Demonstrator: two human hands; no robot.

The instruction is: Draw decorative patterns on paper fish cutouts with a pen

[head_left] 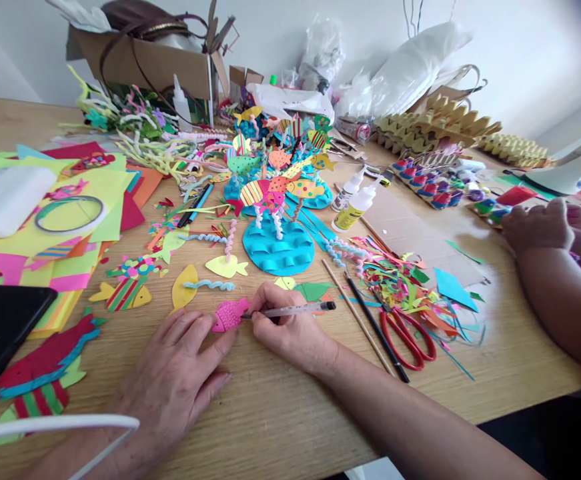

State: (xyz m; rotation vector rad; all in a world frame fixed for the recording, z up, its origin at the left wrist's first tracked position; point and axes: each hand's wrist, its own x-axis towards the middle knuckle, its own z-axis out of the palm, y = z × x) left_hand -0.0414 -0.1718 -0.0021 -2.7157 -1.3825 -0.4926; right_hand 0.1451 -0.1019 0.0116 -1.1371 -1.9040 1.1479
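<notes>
A pink paper fish (229, 316) with scales drawn in dark lines lies flat on the wooden table. My left hand (177, 370) rests beside it, fingers stretched out, the fingertips touching its left end. My right hand (290, 330) pinches a pen (300, 309) with a clear barrel and black end; its tip is at the fish's tail, partly hidden by my fingers. Just beyond the hands lie a yellow paper leaf shape (184, 287) with a blue twisted pipe cleaner and a pale yellow fish (226, 267) with a pink one.
Red-handled scissors (407, 340), a black pencil and a wooden stick lie right of my right hand, near paper scraps (400, 287). Glue bottles (354, 208) stand behind. Finished fish rise from a blue base (279, 250). A phone (5, 333) is at left; another person's hands (540, 227) at right.
</notes>
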